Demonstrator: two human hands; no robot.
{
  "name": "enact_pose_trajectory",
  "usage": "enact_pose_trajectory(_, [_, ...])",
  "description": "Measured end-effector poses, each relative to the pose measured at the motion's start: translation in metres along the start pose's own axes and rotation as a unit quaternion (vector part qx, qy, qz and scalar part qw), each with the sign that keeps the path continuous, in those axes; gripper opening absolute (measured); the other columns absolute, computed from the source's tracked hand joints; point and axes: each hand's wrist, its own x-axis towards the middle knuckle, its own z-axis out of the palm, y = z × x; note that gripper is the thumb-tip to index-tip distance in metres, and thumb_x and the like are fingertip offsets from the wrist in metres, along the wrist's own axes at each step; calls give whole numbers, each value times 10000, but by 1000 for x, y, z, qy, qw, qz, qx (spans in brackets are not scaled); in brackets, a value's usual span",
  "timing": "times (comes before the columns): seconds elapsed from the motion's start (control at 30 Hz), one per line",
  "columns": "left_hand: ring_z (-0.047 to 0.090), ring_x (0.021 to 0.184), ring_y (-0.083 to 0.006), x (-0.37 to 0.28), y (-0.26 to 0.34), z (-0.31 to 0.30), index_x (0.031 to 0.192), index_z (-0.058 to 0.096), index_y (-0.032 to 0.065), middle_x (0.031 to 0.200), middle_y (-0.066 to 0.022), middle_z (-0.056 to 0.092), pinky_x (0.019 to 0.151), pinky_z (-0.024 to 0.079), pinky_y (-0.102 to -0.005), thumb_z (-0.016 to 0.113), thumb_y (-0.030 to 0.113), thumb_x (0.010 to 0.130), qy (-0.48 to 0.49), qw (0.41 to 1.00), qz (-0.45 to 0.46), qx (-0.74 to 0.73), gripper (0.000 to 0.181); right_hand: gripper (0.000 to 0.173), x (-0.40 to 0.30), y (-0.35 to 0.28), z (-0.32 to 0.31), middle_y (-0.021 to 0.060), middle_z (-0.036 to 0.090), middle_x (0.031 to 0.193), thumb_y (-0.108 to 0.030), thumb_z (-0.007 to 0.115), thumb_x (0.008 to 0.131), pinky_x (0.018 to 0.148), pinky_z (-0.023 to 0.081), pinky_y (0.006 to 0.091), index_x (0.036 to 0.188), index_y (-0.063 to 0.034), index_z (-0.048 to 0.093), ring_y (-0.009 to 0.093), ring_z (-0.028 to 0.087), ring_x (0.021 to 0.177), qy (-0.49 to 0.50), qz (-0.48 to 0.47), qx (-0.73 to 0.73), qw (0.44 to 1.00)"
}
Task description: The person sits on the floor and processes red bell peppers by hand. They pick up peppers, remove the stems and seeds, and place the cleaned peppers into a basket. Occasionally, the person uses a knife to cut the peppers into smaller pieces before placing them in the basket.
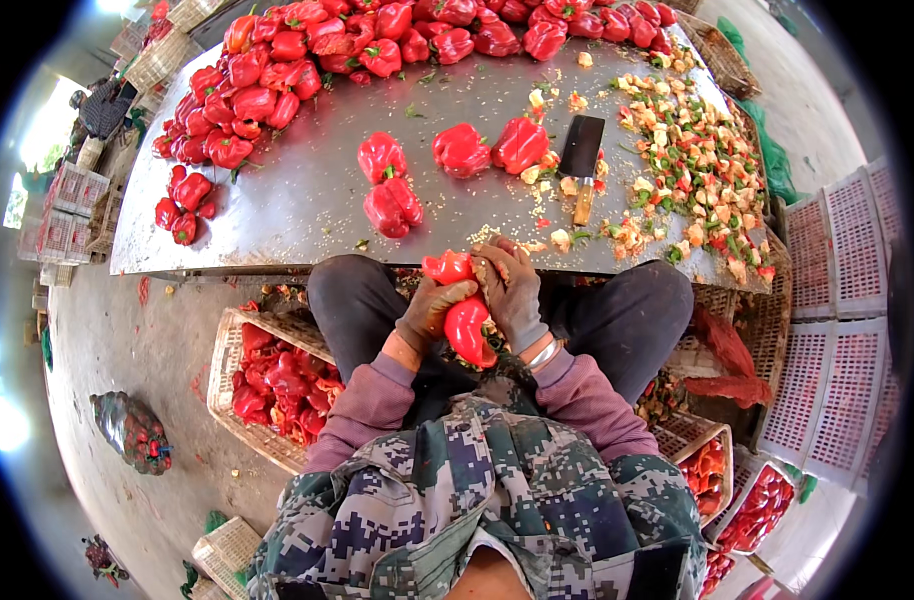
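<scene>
Above my lap, at the near edge of the metal table (307,217), both gloved hands hold a red bell pepper (468,330) that is split open. My left hand (432,309) grips it from the left, thumb across it, with one glossy part above the thumb and another below. Curled fingers of my right hand (508,285) press on its upper right side; what lies under them is hidden. A cleaver (581,146) with a wooden handle lies on the table beyond my right hand. Several whole red peppers (461,150) lie in front of me among scattered seeds.
A large heap of red peppers (254,101) covers the table's far left. Pepper cores (697,172) pile up at its right. Beside my left leg stands a crate (228,405) of opened peppers; plastic crates (832,390) stand at right. A person (104,112) is at far left.
</scene>
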Motion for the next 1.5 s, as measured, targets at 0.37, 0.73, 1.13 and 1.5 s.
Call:
enact_pose_trajectory(0.37, [655, 948, -150, 9, 54, 5, 1183, 601, 8, 1069, -68, 684, 845, 545, -311, 807, -1, 769, -35, 931, 181, 314, 463, 390, 15, -44, 12, 29, 570, 1107, -302, 473, 1070, 926, 490, 278, 1393, -84, 500, 110, 535, 1060, -107, 72, 304, 944])
enact_pose_trajectory(0.73, [661, 996, -213, -189, 141, -96, 1264, 559, 28, 1152, -99, 660, 921, 544, -373, 591, 263, 991, 314, 909, 273, 25, 361, 435, 166, 87, -4, 117, 678, 966, -130, 739, 895, 644, 549, 306, 1267, 0, 555, 204, 672, 759, 78, 290, 139, 944])
enact_pose_trajectory(1.13, [608, 744, -99, -142, 97, -112, 1127, 614, 44, 867, -30, 641, 656, 537, -253, 708, -5, 878, 451, 735, 281, 421, 271, 616, 198, 174, 4, 204, 643, 1151, -234, 837, 731, 952, 494, 413, 1236, -12, 564, 359, 622, 1059, 0, 159, -190, 969])
enact_pose_trajectory(1.5, [493, 1265, -179, 38, 37, 34, 1525, 279, 91, 1388, -74, 491, 1067, 445, -365, 924, 82, 675, 3, 896, 313, 316, 1067, 812, 56, -11, -21, 138, 588, 1174, -137, 898, 687, 1002, 465, 361, 1364, 20, 478, 250, 580, 1099, 18, 33, 58, 998])
